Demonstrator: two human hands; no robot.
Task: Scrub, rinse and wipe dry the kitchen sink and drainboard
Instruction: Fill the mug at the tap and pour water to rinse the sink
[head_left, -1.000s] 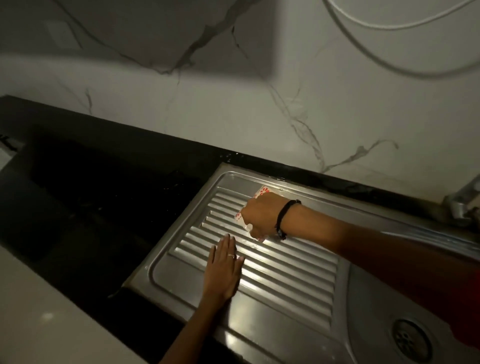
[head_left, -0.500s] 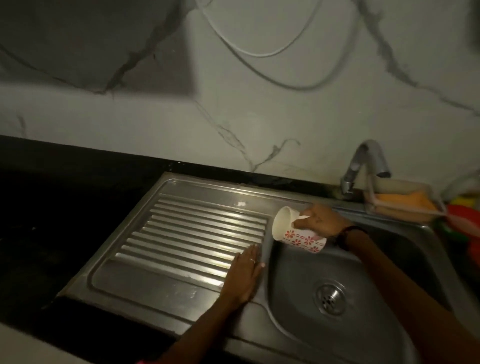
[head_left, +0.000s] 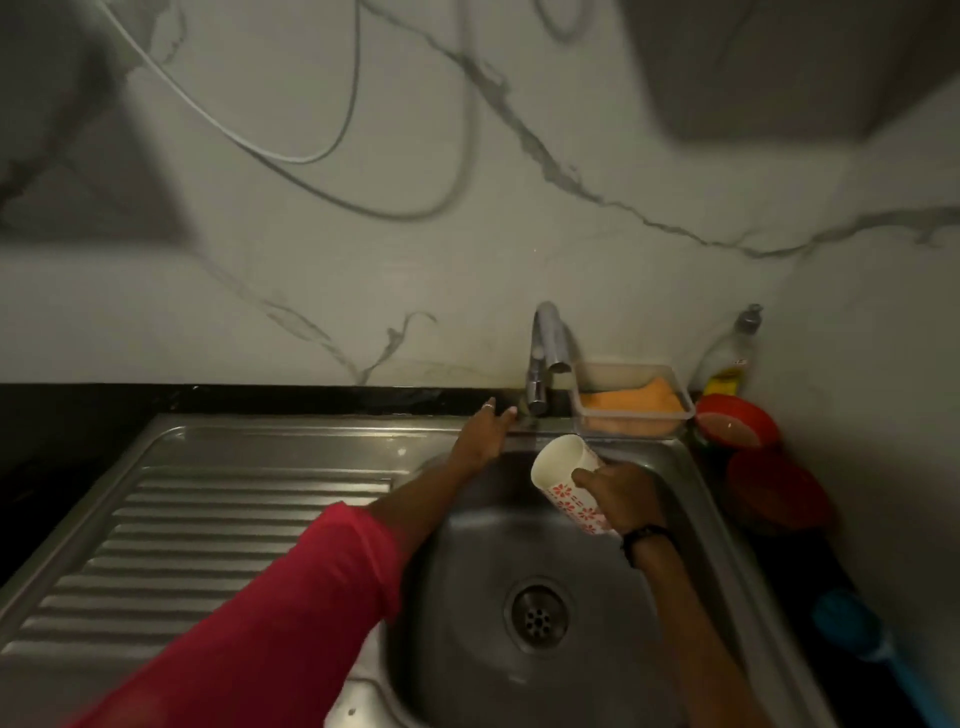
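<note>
steel drainboard (head_left: 249, 525) now bare: left hand (head_left: 480, 435) moved off it, fingers straight, toward tap (head_left: 545, 358); right hand (head_left: 618, 496) clamped on cup (head_left: 563, 470) below spout, likely refilling to rinse.

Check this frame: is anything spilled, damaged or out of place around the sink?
Nothing stands out. The right hand holds the patterned cup tilted over the sink below the tap, and the left hand reaches toward the tap's base. No spill or damage shows.

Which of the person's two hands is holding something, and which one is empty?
The right hand grips the white paper cup with red flowers, tilted over the steel sink basin. The left hand holds nothing; it reaches toward the chrome tap.
</note>
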